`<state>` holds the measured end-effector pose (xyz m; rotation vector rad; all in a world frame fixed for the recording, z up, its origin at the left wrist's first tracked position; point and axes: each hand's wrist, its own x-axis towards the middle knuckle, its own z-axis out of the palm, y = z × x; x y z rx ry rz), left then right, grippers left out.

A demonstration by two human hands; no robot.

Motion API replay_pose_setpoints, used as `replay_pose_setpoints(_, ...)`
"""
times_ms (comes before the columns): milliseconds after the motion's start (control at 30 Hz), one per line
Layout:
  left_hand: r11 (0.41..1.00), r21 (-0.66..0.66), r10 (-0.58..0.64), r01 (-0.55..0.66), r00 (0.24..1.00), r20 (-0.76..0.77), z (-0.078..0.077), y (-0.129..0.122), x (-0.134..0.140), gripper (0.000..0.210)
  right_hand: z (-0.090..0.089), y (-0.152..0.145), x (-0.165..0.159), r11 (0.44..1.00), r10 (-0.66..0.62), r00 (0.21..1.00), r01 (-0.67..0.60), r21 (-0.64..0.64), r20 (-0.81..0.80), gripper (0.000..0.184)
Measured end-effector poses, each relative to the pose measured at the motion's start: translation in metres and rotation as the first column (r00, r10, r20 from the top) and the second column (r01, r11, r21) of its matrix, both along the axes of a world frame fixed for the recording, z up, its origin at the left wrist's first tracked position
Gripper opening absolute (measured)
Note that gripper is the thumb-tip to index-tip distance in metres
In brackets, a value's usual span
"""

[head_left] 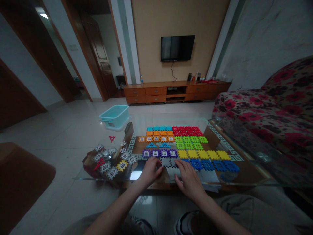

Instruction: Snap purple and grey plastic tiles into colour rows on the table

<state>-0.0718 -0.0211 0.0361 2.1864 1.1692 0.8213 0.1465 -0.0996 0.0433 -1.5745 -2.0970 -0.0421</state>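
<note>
Two grey interlocking puzzle tiles [168,162] lie side by side on the glass table, between my hands. My left hand [151,171] rests at their left edge, its fingers loosely bent and the thumb apart. On the right, my right hand [188,176] touches the grey tiles' right end with its fingers stretched and thumb spread. It covers part of the row of blue tiles [207,164]. Just beyond the hands run purple window tiles [159,153] and yellow tiles [202,154].
Farther back lie orange tiles [160,133], green tiles [187,143], red tiles [187,131] and light-blue tiles [158,129]. Loose white window pieces [112,173] and a yellow window tile [122,165] are at left. A turquoise bin [114,118] stands beyond; a flowered sofa [246,102] is at right.
</note>
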Motion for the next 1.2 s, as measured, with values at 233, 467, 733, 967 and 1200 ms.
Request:
replay_pose_setpoints(233,1.000,-0.008,0.001,-0.001,1.000,-0.008,0.0011,0.0000,-0.0007,0.006,0.0001,0.0001,0.0001,1.000,0.009,1.000,-0.009,-0.008,-0.008,0.055)
replay_pose_setpoints(467,1.000,-0.007,0.008,-0.008,1.000,-0.003,0.0044,-0.0003,-0.0006,0.006,0.0010,-0.0005,-0.0004,1.000,0.003,1.000,-0.003,-0.008,-0.018,0.055)
replay_pose_setpoints(733,1.000,0.001,0.014,-0.014,1.000,-0.003,0.0031,0.0002,-0.0010,0.007,0.0010,-0.0004,0.0000,1.000,0.010,0.999,-0.010,-0.009,-0.034,0.056)
replay_pose_setpoints(967,1.000,-0.008,0.009,-0.009,1.000,0.004,0.0036,0.0002,-0.0004,0.006,0.0016,-0.0001,-0.0001,1.000,0.009,0.999,-0.010,-0.021,-0.036,0.054)
replay_pose_setpoints(1200,1.000,-0.014,0.003,-0.003,1.000,0.002,0.0032,-0.0002,-0.0007,0.005,0.0008,0.0000,0.0003,1.000,0.013,0.999,-0.014,-0.018,-0.044,0.053)
